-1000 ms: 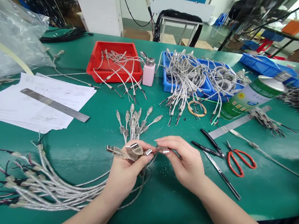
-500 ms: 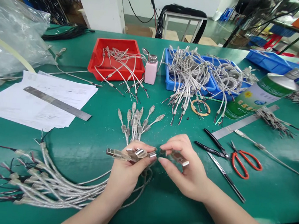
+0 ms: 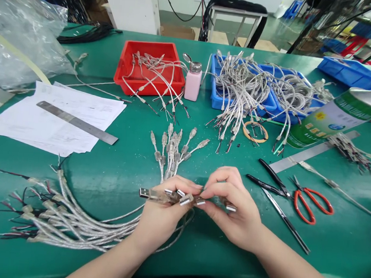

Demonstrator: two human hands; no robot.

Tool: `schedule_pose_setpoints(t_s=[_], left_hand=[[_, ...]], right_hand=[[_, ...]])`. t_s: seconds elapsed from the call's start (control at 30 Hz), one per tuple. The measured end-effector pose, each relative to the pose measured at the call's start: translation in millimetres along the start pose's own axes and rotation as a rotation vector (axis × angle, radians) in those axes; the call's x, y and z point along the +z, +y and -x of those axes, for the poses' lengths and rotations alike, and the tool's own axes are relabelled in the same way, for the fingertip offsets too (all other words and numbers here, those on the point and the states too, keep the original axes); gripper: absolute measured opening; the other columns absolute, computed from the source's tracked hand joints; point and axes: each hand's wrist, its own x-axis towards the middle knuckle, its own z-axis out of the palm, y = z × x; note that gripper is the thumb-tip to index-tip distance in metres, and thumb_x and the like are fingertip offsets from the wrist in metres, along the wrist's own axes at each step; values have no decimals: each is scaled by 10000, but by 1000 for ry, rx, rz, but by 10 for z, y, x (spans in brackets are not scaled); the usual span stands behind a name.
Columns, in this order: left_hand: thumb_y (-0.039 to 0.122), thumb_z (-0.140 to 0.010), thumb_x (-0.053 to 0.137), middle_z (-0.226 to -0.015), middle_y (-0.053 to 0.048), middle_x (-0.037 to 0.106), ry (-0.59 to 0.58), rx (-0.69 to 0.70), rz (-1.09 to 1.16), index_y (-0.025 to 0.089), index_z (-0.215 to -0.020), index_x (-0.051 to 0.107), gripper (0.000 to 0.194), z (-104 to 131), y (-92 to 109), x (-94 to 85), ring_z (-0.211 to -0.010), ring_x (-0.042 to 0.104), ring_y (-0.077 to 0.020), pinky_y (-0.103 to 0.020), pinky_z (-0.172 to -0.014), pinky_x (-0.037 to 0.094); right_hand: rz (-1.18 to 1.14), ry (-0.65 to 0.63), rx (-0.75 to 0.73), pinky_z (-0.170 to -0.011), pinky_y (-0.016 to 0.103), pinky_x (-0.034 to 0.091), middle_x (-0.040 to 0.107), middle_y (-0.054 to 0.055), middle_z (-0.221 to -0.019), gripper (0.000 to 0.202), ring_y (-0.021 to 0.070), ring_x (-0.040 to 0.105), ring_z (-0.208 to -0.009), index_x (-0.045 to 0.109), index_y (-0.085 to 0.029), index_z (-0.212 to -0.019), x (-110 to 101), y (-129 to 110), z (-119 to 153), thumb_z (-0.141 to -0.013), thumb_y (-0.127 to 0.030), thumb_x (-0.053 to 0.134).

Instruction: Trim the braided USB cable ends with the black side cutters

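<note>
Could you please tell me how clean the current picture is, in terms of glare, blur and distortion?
Head view: pale sheen on the green table near its far edge; bright glints on the plastic bag; wide-angle stretch towards the sides, the can looking drawn out; print on the papers too faint to read.

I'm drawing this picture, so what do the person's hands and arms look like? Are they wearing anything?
The left hand and right hand wear no gloves, and no rings show. The left forearm and right forearm are bare: no sleeves, watch or bracelet in view.
</note>
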Motion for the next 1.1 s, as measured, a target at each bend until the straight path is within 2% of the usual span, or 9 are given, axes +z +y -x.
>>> schedule_pose_setpoints(t_s=[0.17, 0.27, 0.37, 0.57, 0.87, 1.0, 1.1], left_hand=[[102, -779, 699, -750, 11, 690, -89, -20, -94, 200, -724, 706, 112, 1, 39, 23, -723, 647, -133, -209, -687, 487], [125, -775, 700, -745, 2, 680, -116, -23, -119, 192, -692, 692, 106, -3, 45, 38, -721, 636, -147, -226, -678, 476], [122, -777, 675, -729, -5, 671, -107, -19, -138, 191, -677, 688, 123, -9, 38, 56, -709, 624, -157, -244, -675, 466], [67, -726, 660, -759, -13, 695, -97, 6, -124, 202, -672, 692, 149, -6, 10, 84, -741, 641, -172, -254, -697, 472], [224, -777, 714, -787, -35, 710, -100, 38, -118, 194, -703, 706, 80, 9, 3, 94, -742, 640, -176, -256, -704, 484], [189, -803, 696, -882, -34, 688, -119, 30, -168, 204, -794, 713, 24, -1, -9, 69, -854, 636, -173, -263, -803, 476], [190, -811, 695, -881, -24, 638, -84, 82, -262, 210, -831, 706, 30, -10, -23, 34, -860, 614, -165, -263, -801, 462]], right_hand=[[-72, -51, -13, -831, 375, 451, 546, 79, -1032, 287, 227, 520, -960, 574, -214, -1217, 29, -48, 3, -939, -254, 637], [-72, -7, -55, -824, 374, 464, 574, 74, -1021, 204, 219, 544, -940, 606, -228, -1158, 53, -73, 2, -954, -214, 605], [-80, 42, -48, -788, 372, 474, 594, 77, -998, 152, 222, 559, -912, 599, -216, -1081, 87, -90, 14, -936, -238, 639], [-42, 121, -42, -694, 351, 441, 566, 52, -847, 77, 201, 527, -789, 601, -203, -994, 148, -87, 64, -928, -195, 639], [14, 120, -101, -714, 367, 429, 590, 41, -816, 94, 197, 526, -768, 601, -212, -973, 129, -95, 40, -920, -134, 612], [-123, 197, 13, -757, 361, 447, 578, 38, -868, 128, 192, 544, -825, 540, -208, -945, 148, -50, 67, -903, -94, 577], [-232, 242, 160, -685, 298, 464, 553, 21, -862, 115, 161, 553, -775, 508, -216, -976, 133, -6, 92, -926, -119, 545]])
